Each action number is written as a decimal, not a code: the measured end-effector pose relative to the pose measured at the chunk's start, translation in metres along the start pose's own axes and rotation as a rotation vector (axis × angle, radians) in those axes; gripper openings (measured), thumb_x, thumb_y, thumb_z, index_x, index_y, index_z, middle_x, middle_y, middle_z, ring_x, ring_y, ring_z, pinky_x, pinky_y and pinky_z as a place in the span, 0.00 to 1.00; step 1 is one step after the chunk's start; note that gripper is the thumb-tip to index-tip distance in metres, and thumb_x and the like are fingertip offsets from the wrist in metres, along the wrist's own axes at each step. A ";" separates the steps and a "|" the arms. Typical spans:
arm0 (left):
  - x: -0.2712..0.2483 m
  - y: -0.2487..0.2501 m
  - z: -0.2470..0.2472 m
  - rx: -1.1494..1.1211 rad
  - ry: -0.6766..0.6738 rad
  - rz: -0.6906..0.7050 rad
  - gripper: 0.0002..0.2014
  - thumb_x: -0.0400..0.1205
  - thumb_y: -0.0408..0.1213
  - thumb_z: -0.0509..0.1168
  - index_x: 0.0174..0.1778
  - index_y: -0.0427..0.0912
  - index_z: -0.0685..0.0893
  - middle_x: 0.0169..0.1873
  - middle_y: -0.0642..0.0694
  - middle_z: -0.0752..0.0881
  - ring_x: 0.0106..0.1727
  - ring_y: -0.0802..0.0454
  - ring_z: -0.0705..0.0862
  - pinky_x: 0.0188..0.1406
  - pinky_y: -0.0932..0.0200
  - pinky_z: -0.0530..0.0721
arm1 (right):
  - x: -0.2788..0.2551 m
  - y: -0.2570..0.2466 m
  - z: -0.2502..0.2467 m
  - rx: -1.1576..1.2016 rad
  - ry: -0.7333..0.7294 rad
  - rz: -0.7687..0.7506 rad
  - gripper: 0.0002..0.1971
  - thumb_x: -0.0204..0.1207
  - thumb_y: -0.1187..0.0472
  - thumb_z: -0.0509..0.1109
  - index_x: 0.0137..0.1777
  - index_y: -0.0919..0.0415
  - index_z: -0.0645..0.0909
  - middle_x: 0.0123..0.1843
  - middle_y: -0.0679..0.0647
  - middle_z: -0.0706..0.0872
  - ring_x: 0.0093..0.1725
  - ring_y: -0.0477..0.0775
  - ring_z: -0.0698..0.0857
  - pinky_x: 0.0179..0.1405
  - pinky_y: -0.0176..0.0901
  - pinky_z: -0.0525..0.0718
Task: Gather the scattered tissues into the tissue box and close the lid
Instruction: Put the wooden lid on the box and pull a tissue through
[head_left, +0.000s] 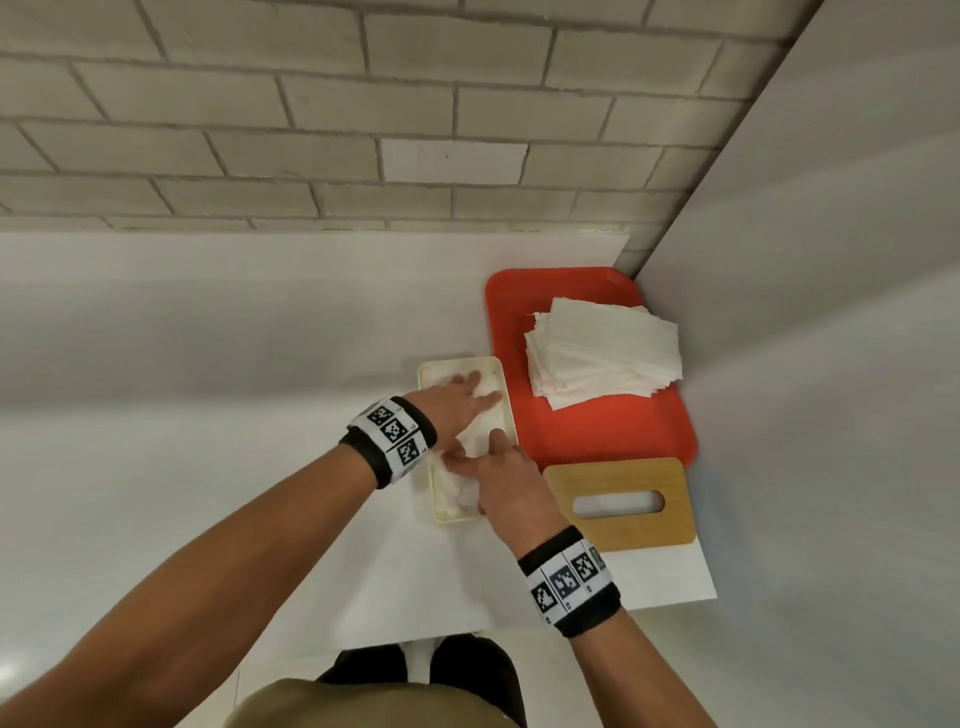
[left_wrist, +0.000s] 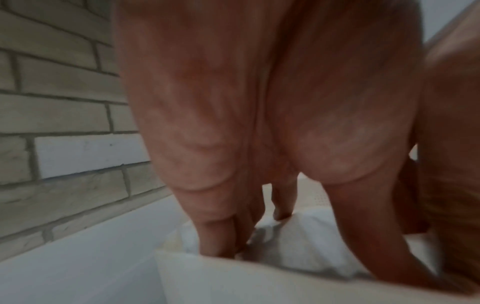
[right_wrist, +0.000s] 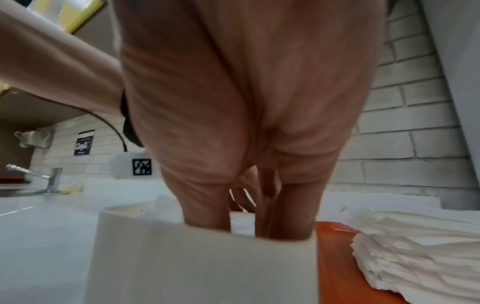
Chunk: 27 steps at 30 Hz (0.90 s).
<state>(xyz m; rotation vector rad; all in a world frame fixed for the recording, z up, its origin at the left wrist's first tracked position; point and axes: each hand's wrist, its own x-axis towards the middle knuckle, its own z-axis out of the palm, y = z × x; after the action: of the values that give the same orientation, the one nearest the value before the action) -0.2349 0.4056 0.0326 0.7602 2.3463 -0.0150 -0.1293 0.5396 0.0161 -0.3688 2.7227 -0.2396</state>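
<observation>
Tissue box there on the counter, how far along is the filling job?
Partly done. Some tissues already lie in the open tissue box. Right now the left hand and right hand are both in the box, fingers pressing the tissues down. Left to do: a stack of tissues sits on the red tray, and the wooden lid lies off the box, beside it.

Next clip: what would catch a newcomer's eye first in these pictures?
The red tray in the counter's right corner stands out, with a stack of white tissues on it. Left of it, the left hand and right hand press tissues down inside the open cream tissue box. The wooden lid, slotted, lies just in front of the tray.
</observation>
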 end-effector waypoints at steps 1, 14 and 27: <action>0.003 0.001 0.001 0.013 -0.025 -0.010 0.56 0.83 0.39 0.78 0.95 0.49 0.41 0.94 0.39 0.38 0.95 0.33 0.45 0.92 0.38 0.59 | 0.004 0.001 0.001 -0.042 -0.027 -0.031 0.33 0.86 0.69 0.70 0.86 0.39 0.76 0.72 0.57 0.73 0.72 0.62 0.78 0.73 0.53 0.84; 0.010 0.011 0.036 0.302 -0.009 -0.086 0.85 0.54 0.87 0.71 0.93 0.39 0.35 0.84 0.32 0.16 0.88 0.28 0.23 0.88 0.22 0.37 | 0.043 0.170 -0.126 0.092 0.245 0.123 0.16 0.74 0.61 0.77 0.55 0.45 0.76 0.71 0.50 0.78 0.66 0.58 0.85 0.65 0.57 0.87; -0.001 0.012 0.038 0.101 0.165 -0.065 0.80 0.55 0.84 0.74 0.93 0.38 0.46 0.92 0.37 0.29 0.92 0.36 0.29 0.93 0.31 0.41 | 0.130 0.240 -0.128 -0.051 0.028 0.026 0.29 0.57 0.30 0.82 0.47 0.42 0.72 0.58 0.42 0.75 0.53 0.51 0.81 0.54 0.52 0.83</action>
<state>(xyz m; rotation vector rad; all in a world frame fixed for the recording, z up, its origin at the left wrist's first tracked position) -0.2052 0.4067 0.0055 0.7589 2.5429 -0.1031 -0.3490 0.7453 0.0357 -0.3468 2.7633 -0.1690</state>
